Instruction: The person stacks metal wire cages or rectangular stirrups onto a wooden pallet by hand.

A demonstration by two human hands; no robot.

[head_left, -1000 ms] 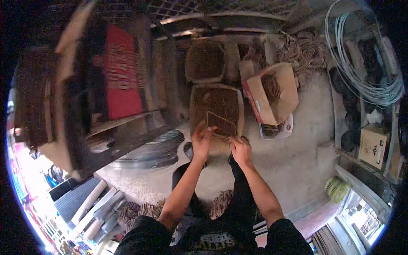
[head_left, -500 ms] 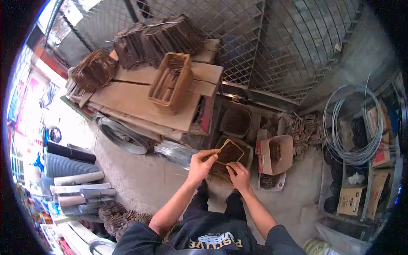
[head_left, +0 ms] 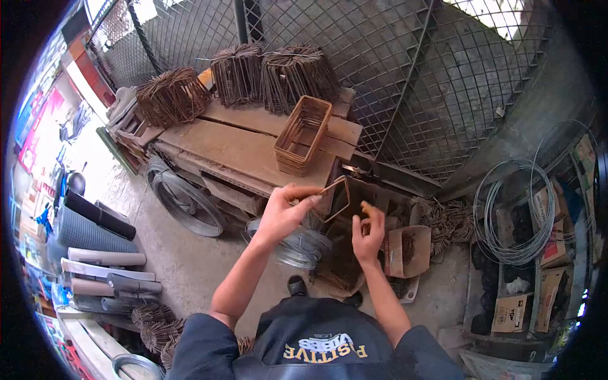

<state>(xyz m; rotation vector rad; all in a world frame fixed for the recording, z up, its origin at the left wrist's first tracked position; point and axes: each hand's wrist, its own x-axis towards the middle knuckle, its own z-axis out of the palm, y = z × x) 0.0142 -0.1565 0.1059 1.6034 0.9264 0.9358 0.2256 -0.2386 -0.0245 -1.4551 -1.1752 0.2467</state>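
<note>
A thin rectangular steel stirrup (head_left: 348, 191) is pinched at one corner between the thumb and fingers of my left hand (head_left: 282, 216), held up in front of me. Just right of it, my right hand (head_left: 369, 235) is raised with bent fingers apart, holding nothing and not touching the wire. Beyond my hands, a neat stack of similar rust-brown stirrups (head_left: 296, 161) stands on the wooden bench (head_left: 228, 149). Darker stirrup bundles (head_left: 301, 76) line the back of that bench.
Wire coils (head_left: 183, 196) lean against the bench and lie on the floor. A cardboard box (head_left: 408, 250) stands at right, near more bent-wire bundles (head_left: 446, 221). A large wire coil (head_left: 516, 212) hangs by the right shelving. Mesh rolls (head_left: 95, 231) lie at left. Behind is a mesh fence (head_left: 342, 31).
My right hand has let go of the stirrup and moved right of it. My left hand has raised and turned the stirrup. The view has shifted, showing the bench closer to my hands.
</note>
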